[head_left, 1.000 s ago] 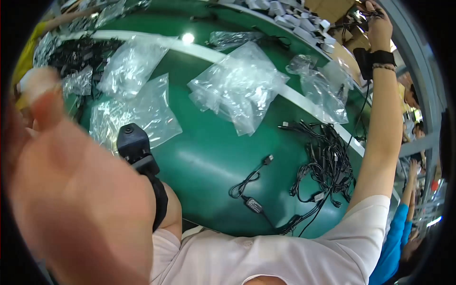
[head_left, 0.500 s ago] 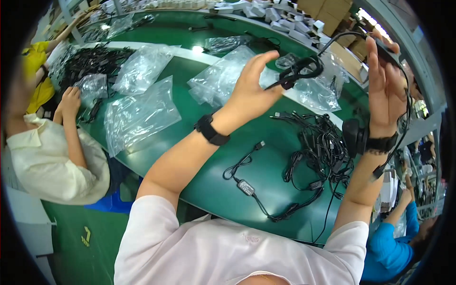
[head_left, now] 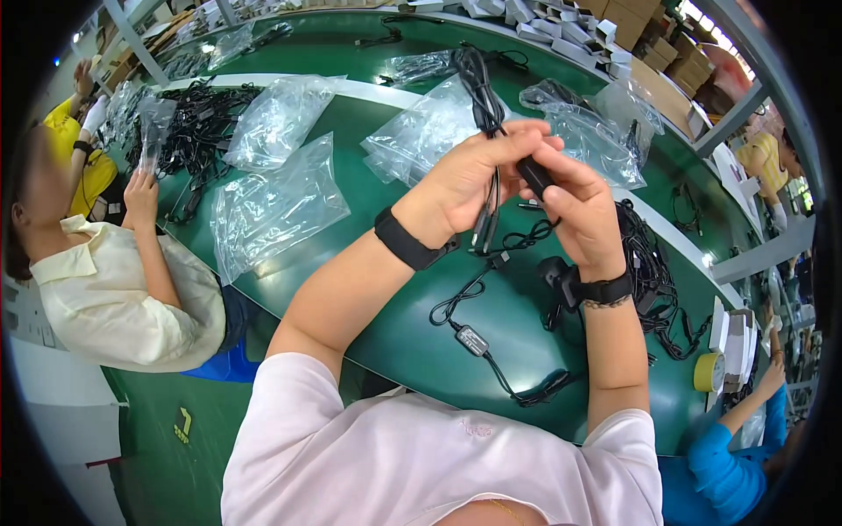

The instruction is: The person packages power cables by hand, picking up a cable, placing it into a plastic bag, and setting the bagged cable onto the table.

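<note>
My left hand [head_left: 469,180] grips a folded black cable [head_left: 481,92] whose loops stick up above my fingers and whose ends hang below my palm. My right hand [head_left: 579,210] pinches the black plug end of the same cable right beside the left hand. Both hands are raised over the green table [head_left: 395,324]. Below them on the table lies another black cable with a small inline box [head_left: 472,339]. A tangled heap of black cables [head_left: 653,280] lies to the right of my right wrist.
Clear plastic bags [head_left: 276,206] lie on the table to the left and behind my hands. A person in a cream shirt [head_left: 123,289] sits at left holding a bag. A yellow tape roll [head_left: 704,372] and white boxes [head_left: 544,22] sit at the right and far edges.
My hands have come down and together from a spread, raised pose. The cable that hung between them is now folded in my left hand with my right hand on its plug.
</note>
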A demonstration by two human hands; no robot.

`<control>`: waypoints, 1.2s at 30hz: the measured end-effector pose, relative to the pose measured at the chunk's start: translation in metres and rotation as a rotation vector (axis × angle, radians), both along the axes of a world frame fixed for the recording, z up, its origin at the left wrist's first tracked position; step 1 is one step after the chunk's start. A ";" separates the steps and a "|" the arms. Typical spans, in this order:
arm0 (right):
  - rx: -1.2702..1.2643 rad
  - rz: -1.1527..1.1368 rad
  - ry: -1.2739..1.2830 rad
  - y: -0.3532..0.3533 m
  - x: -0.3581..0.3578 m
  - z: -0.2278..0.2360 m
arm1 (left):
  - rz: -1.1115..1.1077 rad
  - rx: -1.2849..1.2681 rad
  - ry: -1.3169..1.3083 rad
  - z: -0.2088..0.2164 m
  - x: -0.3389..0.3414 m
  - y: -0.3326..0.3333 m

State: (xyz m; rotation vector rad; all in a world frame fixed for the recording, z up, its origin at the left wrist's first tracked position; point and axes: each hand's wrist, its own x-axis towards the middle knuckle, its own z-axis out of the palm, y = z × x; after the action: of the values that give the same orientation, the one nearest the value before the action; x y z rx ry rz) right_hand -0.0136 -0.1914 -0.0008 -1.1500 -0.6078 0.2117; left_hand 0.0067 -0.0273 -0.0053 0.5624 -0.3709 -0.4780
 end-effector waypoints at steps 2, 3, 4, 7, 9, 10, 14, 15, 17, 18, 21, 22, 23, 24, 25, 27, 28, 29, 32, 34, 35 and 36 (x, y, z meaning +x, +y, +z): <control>-0.053 -0.037 0.012 0.004 0.000 -0.003 | 0.149 0.152 -0.004 0.001 -0.002 -0.004; -0.101 -0.016 0.022 0.007 -0.001 0.001 | 0.131 0.095 0.035 0.001 0.002 -0.002; -0.099 -0.016 0.030 0.009 -0.002 0.001 | 0.193 0.082 0.052 0.001 0.004 0.001; -0.173 -0.041 -0.038 0.007 0.000 -0.005 | 0.248 0.055 -0.013 0.013 0.004 0.012; -0.299 -0.080 -0.046 -0.003 0.004 -0.002 | 0.292 0.048 -0.025 0.012 0.002 0.018; -0.429 -0.115 -0.060 -0.004 0.004 0.001 | 0.341 0.035 -0.041 0.013 0.002 0.020; -0.682 -0.181 -0.333 -0.003 0.007 -0.005 | 0.260 -0.179 -0.138 0.018 0.003 0.033; -0.713 -0.172 -0.312 0.001 0.005 -0.008 | 0.286 -0.193 -0.070 0.022 0.000 0.029; -0.957 -0.239 -0.321 0.005 0.003 -0.009 | 0.273 -0.188 -0.079 0.023 -0.002 0.029; -1.031 -0.258 -0.329 0.007 0.003 -0.009 | 0.268 -0.185 -0.089 0.023 -0.004 0.029; -0.969 0.037 0.180 0.007 -0.001 0.011 | 0.253 -0.210 -0.053 0.025 -0.009 0.028; -0.968 0.036 0.182 0.007 0.000 0.006 | 0.202 -0.238 -0.047 0.024 -0.007 0.028; -0.723 -0.031 0.187 0.007 0.002 -0.003 | 0.200 -0.237 -0.046 0.024 -0.006 0.027; -0.476 -0.102 0.190 0.005 0.004 -0.010 | 0.225 -0.221 -0.001 0.023 -0.005 0.025; -0.319 -0.171 0.151 0.006 0.005 -0.012 | 0.251 -0.204 0.043 0.023 -0.003 0.022; -0.235 -0.217 -0.018 0.001 0.011 -0.013 | 0.343 -0.140 0.155 0.019 0.000 0.019; -0.151 -0.258 -0.186 -0.001 0.012 -0.013 | 0.439 -0.075 0.268 0.016 0.001 0.017; -0.137 -0.253 -0.269 -0.002 0.012 -0.010 | 0.472 -0.028 0.297 0.013 0.001 0.015; -0.090 -0.167 -0.435 0.003 0.008 -0.007 | 0.397 0.124 0.327 0.006 0.000 0.007; -0.040 -0.045 -0.418 0.007 0.005 -0.009 | 0.396 0.183 0.360 0.008 -0.001 0.001; -0.095 0.000 -0.448 0.007 0.005 -0.009 | 0.314 0.132 0.342 0.010 -0.003 -0.002; -0.150 0.044 -0.478 0.007 0.004 -0.009 | 0.232 0.083 0.323 0.014 -0.007 -0.003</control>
State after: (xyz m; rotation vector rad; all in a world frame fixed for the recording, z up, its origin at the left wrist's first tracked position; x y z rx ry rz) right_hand -0.0095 -0.1846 -0.0099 -1.3433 -1.0531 0.0162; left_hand 0.0002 -0.0305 0.0086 0.5892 0.0237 -0.3534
